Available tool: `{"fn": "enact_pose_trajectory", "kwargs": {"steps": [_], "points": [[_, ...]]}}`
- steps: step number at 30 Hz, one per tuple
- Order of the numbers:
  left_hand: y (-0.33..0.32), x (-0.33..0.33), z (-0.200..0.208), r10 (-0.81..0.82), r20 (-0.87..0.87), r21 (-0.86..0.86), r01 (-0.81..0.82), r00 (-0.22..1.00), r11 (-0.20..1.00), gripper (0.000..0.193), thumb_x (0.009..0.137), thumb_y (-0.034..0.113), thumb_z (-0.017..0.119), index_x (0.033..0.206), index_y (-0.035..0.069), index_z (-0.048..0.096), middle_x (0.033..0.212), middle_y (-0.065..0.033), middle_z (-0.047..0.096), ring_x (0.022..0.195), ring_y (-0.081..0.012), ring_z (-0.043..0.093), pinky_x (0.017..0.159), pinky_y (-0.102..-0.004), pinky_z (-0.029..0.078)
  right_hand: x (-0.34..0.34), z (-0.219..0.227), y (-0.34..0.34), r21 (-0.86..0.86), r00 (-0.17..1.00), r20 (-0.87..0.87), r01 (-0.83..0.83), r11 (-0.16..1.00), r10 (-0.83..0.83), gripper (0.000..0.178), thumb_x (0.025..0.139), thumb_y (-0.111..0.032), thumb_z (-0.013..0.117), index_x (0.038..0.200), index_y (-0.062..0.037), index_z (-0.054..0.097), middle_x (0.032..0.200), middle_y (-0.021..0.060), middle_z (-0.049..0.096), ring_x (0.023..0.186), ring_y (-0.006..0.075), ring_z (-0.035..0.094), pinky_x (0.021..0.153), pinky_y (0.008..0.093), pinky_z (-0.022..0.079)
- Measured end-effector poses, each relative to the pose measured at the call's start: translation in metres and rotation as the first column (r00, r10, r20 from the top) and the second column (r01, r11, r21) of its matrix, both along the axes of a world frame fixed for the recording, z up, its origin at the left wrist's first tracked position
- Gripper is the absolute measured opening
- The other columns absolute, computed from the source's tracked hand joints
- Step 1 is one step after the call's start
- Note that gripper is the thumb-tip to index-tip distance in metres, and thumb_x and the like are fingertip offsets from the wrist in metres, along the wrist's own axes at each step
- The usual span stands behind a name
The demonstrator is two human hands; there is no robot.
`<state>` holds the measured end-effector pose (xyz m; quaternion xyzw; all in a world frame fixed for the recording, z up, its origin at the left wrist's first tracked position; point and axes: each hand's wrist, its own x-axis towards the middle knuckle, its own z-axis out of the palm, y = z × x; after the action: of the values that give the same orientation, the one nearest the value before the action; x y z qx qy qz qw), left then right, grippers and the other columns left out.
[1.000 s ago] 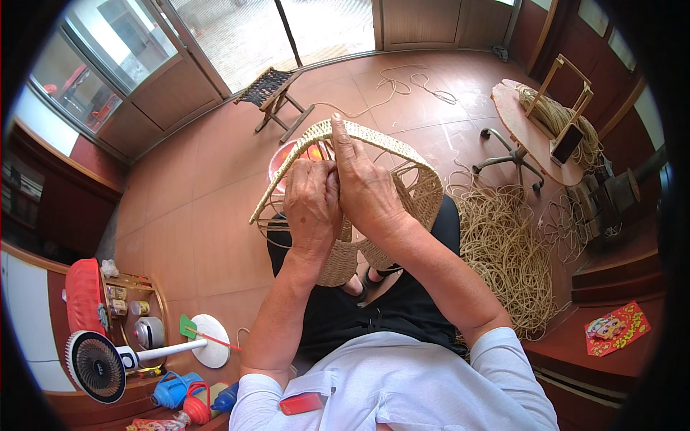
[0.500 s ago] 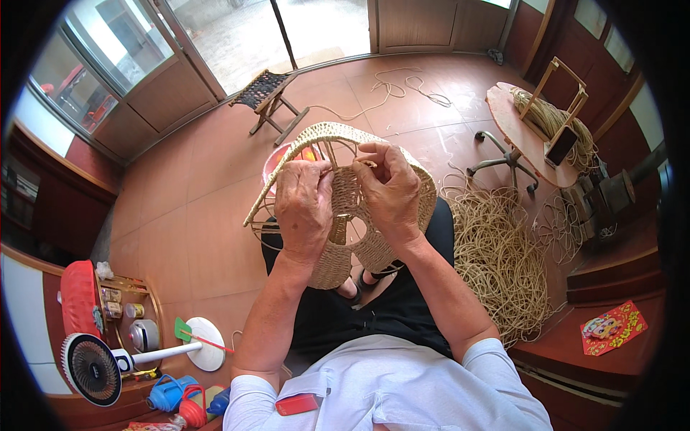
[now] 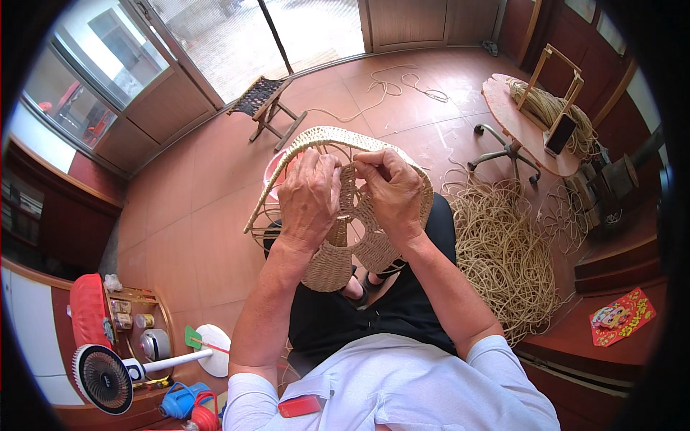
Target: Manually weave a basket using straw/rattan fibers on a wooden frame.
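Observation:
A tan woven cord piece (image 3: pixel 327 267), like a basket, rests over my lap between my knees. It has a braided curved rim (image 3: pixel 327 133) on the far side, rounded woven panels, and bare frame rods at its left. My left hand (image 3: pixel 309 201) is closed on the inner panel, its back covering much of the grip. Opposite it, my right hand (image 3: pixel 392 190) pinches the upper edge of the same panel with thumb and forefinger. The fingertips of both hands nearly meet. Whether a loose strand lies between them is too small to tell.
Loose tan cord (image 3: pixel 499 262) lies heaped on the floor to my right. Behind it stands a round wheeled table (image 3: pixel 496 108) with coiled cord and a phone (image 3: pixel 559 135). A folding stool (image 3: pixel 269 108) is ahead; a white fan (image 3: pixel 104 378) is at lower left.
My left hand has shifted slightly right and turned, its fingers now reaching over the panel's edge. The right hand stays in nearly the same pinch. The whole view has shifted a little.

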<state>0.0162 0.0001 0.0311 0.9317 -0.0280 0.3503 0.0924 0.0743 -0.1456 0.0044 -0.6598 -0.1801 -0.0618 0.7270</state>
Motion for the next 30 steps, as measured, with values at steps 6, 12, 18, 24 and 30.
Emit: {"fn": "enact_pose_trajectory", "kwargs": {"steps": [6, 12, 18, 24, 30], "points": [[-0.002, 0.001, 0.002, -0.025, -0.028, -0.033, 0.024, 0.999, 0.999, 0.009, 0.100, 0.014, 0.072, 0.106, 0.008, 0.071, 0.100, -0.0094, 0.064, 0.088, -0.0288, 0.071, 0.075, -0.0413, 0.058, 0.000, 0.004, -0.003, -0.035, 0.997, -0.074, -0.034, 0.999, 0.031, 0.009, 0.101, -0.008, 0.077, 0.102, 0.0010, 0.076, 0.088, 0.0055, 0.078, 0.076, 0.0086, 0.075, 0.065, 0.0257, 0.063], [-0.011, 0.006, 0.005, 0.035, -0.098, -0.057, -0.041, 0.995, 0.998, 0.010, 0.102, 0.015, 0.067, 0.104, 0.007, 0.072, 0.102, -0.0102, 0.068, 0.096, -0.0310, 0.071, 0.083, -0.0444, 0.057, 0.008, -0.007, 0.003, 0.026, 0.999, -0.017, -0.043, 0.999, 0.043, 0.008, 0.104, -0.006, 0.073, 0.103, 0.0019, 0.072, 0.084, 0.0068, 0.075, 0.071, 0.0099, 0.074, 0.058, 0.0261, 0.059], [-0.013, 0.011, 0.004, 0.038, -0.103, -0.041, -0.042, 0.994, 0.998, 0.011, 0.103, 0.018, 0.068, 0.108, 0.008, 0.071, 0.106, -0.0104, 0.067, 0.093, -0.0315, 0.074, 0.079, -0.0418, 0.060, 0.003, -0.004, 0.006, 0.086, 0.990, -0.125, -0.057, 0.995, 0.068, 0.008, 0.105, -0.007, 0.070, 0.102, 0.0010, 0.069, 0.079, 0.0058, 0.071, 0.065, 0.0090, 0.069, 0.054, 0.0265, 0.054], [-0.016, 0.010, 0.009, 0.017, -0.164, -0.166, -0.044, 0.986, 0.985, 0.013, 0.103, 0.018, 0.068, 0.103, 0.006, 0.073, 0.102, -0.0116, 0.070, 0.093, -0.0337, 0.073, 0.080, -0.0446, 0.058, 0.012, -0.019, 0.017, 0.007, 0.998, 0.022, 0.062, 0.998, -0.062, 0.009, 0.106, -0.008, 0.070, 0.106, -0.0006, 0.066, 0.079, 0.0076, 0.071, 0.062, 0.0099, 0.068, 0.049, 0.0263, 0.051], [-0.016, 0.009, 0.006, 0.014, -0.116, -0.228, -0.040, 0.993, 0.973, 0.015, 0.102, 0.018, 0.069, 0.101, 0.004, 0.075, 0.097, -0.0130, 0.072, 0.091, -0.0349, 0.072, 0.080, -0.0460, 0.057, -0.018, 0.002, 0.004, 0.217, 0.952, -0.299, -0.006, 0.976, 0.073, 0.028, 0.108, -0.014, 0.069, 0.129, 0.0039, 0.060, 0.099, 0.0121, 0.079, 0.063, 0.0108, 0.071, 0.045, 0.0228, 0.050]]}}
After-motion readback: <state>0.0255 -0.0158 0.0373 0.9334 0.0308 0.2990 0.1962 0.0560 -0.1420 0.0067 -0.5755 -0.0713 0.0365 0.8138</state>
